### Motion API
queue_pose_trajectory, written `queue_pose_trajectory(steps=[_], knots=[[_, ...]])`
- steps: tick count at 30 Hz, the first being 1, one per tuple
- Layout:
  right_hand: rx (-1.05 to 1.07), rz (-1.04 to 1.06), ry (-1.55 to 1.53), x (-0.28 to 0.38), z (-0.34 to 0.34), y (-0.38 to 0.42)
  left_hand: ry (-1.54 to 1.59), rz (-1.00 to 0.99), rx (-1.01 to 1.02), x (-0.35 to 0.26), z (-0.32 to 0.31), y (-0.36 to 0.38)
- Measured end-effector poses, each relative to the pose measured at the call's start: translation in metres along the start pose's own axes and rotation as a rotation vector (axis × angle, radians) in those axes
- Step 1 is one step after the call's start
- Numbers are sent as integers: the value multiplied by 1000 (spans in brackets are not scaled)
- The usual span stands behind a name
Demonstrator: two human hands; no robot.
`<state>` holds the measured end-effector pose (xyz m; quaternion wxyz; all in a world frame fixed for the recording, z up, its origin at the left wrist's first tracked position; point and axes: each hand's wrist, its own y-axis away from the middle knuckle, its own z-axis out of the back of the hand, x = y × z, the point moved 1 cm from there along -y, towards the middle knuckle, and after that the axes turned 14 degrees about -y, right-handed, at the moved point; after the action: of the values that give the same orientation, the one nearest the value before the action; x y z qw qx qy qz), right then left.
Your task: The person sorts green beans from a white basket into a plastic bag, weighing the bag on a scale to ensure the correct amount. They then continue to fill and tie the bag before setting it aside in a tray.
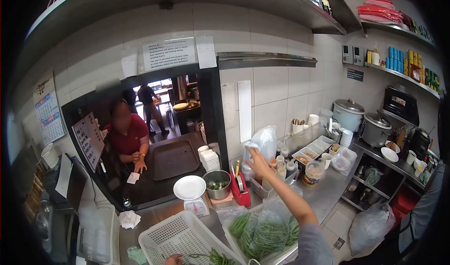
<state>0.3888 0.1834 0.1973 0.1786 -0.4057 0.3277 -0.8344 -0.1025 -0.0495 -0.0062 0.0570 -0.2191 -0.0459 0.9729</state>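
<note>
Touching a translucent plastic bag (264, 141), the right hand (256, 163) has an unclear grip, as does the left hand (174, 260); a white rectangular sign (168, 54) reads "working hours".

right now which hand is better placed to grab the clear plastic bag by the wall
Probably the right: the right hand is raised at the clear plastic bag, while the left hand is low at the white basket.

Head camera: on the person's head, facing forward and down
White basket (171, 233): near, bottom edge, seen from above
Steel counter (323, 192): below the lens, stretching right
Serving hatch (218, 124): ahead, left of centre, farther off
Overhead shelf (262, 7): seen from beneath
</note>
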Motion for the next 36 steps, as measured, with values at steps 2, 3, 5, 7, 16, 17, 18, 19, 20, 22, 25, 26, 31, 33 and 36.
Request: queue_pose_trajectory(steps=[2, 3, 5, 7, 16, 17, 18, 19, 20, 22, 25, 26, 31, 33, 36], knots=[[-62, -75, 41, -68, -18, -27, 13, 94, 8, -7, 10, 5], [-98, -161, 48, -83, -20, -38, 34, 166, 30, -23, 23, 4], [-162, -398, -22, -107, -19, -53, 51, 286, 91, -35, 36, 5], [-185, -510, 20, -128, -18, -64, 48, 375, 161, -31, 34, 2], [-344, -765, 130, -150, -10, -73, -67, 207, 45, -37, 32, 4], [-375, -713, 90, -151, -8, -73, -52, 195, 38, -36, 30, 5], [-455, -606, 162, -145, -9, -74, -38, 184, 30, -34, 28, 4], [-407, -575, 211, -148, -10, -75, -23, 172, 20, -32, 27, 4], [-360, -541, 259, -147, -7, -78, -19, 162, 20, -31, 27, 5], [-338, -468, 332, -142, -4, -82, -8, 144, 16, -34, 29, 4], [-336, -366, 384, -121, 1, -84, 18, 142, 3, -33, 28, 5], [-284, -337, 389, -115, 0, -85, 29, 140, -5, -32, 26, 5], [-405, -282, 325, -101, 12, -113, 47, 143, -26, -28, 26, 6], [-405, -135, 289, -117, 17, -137, 2, 115, -42, -22, 21, 5], [-545, 10, 293, -63, 16, -169, -13, 70, -93, -25, 23, 2]])
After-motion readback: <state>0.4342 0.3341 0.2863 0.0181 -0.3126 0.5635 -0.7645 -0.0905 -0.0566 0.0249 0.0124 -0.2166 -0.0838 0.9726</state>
